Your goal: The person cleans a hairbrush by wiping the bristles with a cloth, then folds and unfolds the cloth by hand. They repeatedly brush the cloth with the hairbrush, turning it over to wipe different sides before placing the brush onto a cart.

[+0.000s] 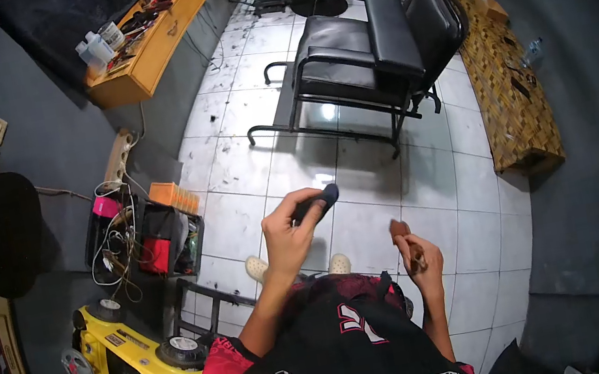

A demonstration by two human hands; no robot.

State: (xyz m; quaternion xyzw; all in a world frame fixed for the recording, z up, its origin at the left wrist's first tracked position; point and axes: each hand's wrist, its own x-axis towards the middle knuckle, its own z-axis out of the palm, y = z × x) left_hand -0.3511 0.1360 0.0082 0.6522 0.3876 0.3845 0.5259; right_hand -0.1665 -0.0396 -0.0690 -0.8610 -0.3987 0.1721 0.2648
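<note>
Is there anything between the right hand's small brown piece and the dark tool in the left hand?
Nothing visible: only bare floor tiles show between the dark tool in the left hand and the brown piece in the right hand.

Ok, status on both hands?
Left hand shut on dark handheld tool. Right hand shut on small brown item. Nothing between them.

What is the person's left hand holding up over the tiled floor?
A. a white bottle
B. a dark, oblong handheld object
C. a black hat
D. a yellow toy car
B: the left hand grips a dark oblong object, its rounded tip poking past the fingers.
</note>
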